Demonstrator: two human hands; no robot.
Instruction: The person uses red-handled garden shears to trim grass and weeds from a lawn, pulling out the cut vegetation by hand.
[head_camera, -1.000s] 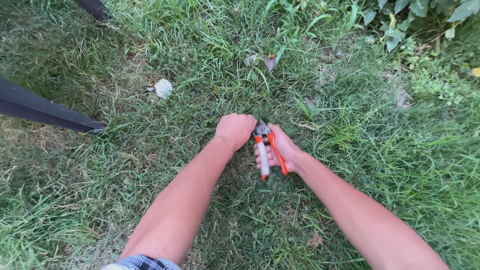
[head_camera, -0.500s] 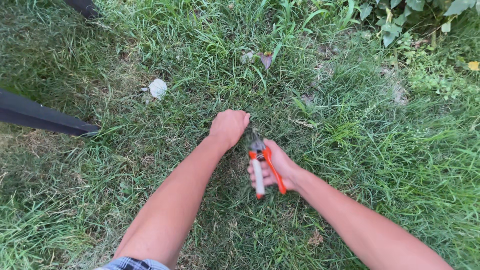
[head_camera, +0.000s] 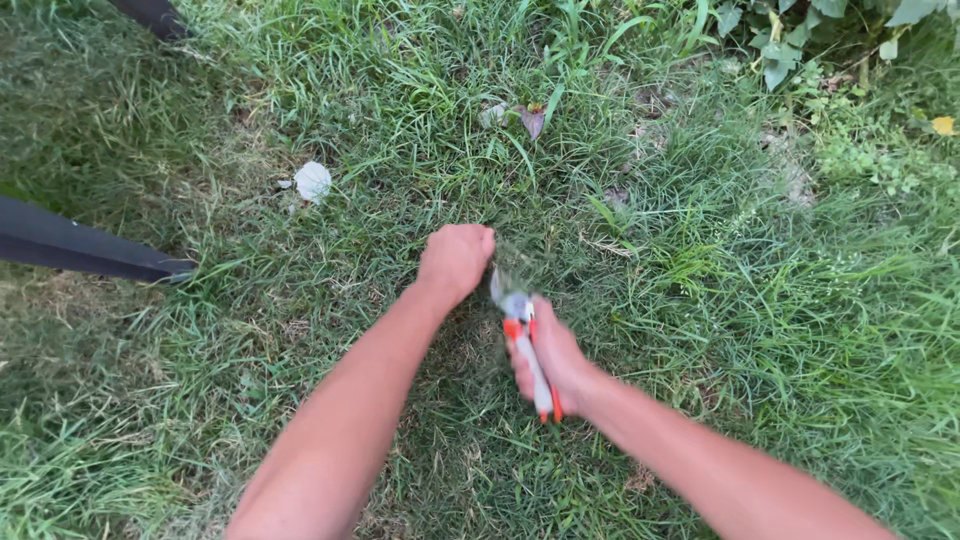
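Down in the head view, both bare arms reach forward over the grass (head_camera: 760, 300). The left hand (head_camera: 455, 260) is balled into a fist, knuckles up, pressed low into the blades; it appears to clutch a tuft, though what lies inside the fist is hidden. Just beside it, nearer the body and slightly to the right, the right hand (head_camera: 555, 362) is wrapped around the shears (head_camera: 527, 345), fingers curled tight on the orange and grey handles, which lie squeezed close together. The grey metal head of the shears points up and away toward the left fist and is blurred, so whether the blades are apart cannot be told.

Well to the left of the left hand, a dark bar (head_camera: 85, 248) slants across the grass, its tip resting on the ground. Beyond the left hand, up and to the left, lies a white scrap (head_camera: 312, 181). Straight ahead of both hands sits a purplish dead leaf (head_camera: 533, 121). Far to the upper right of the right hand grow broad-leaved weeds (head_camera: 800, 40).
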